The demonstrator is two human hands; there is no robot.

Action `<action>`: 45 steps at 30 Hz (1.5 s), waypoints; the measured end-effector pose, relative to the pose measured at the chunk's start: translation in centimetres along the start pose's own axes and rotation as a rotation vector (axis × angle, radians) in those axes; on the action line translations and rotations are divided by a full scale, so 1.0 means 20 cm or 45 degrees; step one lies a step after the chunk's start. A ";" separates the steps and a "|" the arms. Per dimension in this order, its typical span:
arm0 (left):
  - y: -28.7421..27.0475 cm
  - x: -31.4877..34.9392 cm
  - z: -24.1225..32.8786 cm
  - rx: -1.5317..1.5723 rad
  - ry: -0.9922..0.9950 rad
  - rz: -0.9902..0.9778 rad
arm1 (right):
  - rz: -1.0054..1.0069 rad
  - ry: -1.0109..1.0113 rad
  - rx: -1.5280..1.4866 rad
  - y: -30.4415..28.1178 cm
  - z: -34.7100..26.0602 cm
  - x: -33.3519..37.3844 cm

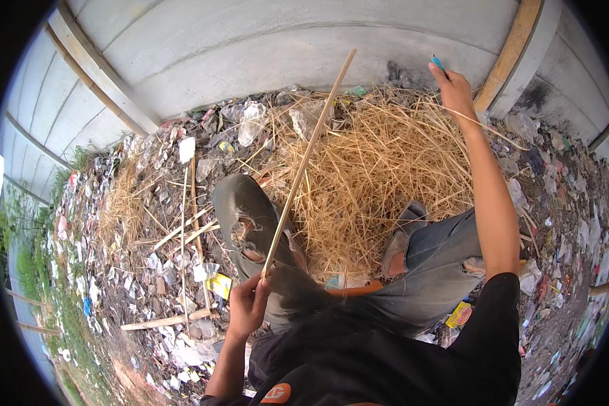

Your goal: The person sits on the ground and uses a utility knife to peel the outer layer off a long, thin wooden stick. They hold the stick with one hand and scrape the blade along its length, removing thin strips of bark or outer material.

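A long, pale bamboo strip point(310, 155) rises at a slant from my left hand point(248, 304), whose fingers are pinched round its lower end near my left knee. The strip's far end reaches up in front of the wall. My right hand point(455, 93) is stretched out far to the right, closed on a small blue object point(438, 63). Only its blue end shows, so its kind is unclear. A thin, curled shaving point(494, 128) lies across or just behind my right wrist. Between my feet spreads a big heap of straw-coloured shavings point(379, 169).
A grey panel wall point(304, 57) with wooden posts point(511, 54) stands beyond the heap. Litter and plastic scraps cover the ground on both sides. To the left lie several sticks point(184, 237), a short thick pole point(162, 323) and a yellow packet point(219, 285).
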State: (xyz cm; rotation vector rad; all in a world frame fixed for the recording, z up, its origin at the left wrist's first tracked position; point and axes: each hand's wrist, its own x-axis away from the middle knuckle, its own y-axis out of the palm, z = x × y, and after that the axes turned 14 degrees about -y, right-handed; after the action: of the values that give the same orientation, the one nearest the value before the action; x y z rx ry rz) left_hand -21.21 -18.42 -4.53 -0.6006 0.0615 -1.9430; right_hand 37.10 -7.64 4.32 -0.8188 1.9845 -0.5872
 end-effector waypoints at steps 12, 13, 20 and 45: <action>0.29 -0.46 0.44 -0.016 0.334 0.092 | -0.708 -0.704 -0.359 0.28 -0.96 0.74; 0.31 -0.46 0.47 -0.044 0.313 0.092 | -0.721 -0.711 -0.350 0.29 -0.97 0.77; 0.38 -0.50 0.46 -0.219 0.452 0.286 | -0.670 -0.774 -0.245 0.39 -0.90 0.80; -0.04 -0.07 0.07 0.072 -0.046 -0.146 | 0.006 -0.057 0.048 0.05 -0.05 0.03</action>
State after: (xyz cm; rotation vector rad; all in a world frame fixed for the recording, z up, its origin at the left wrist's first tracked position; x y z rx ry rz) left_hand -20.89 -16.65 -3.65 -0.6128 -0.0512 -2.0373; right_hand 35.60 -7.24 3.84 -0.7975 1.9290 -0.5966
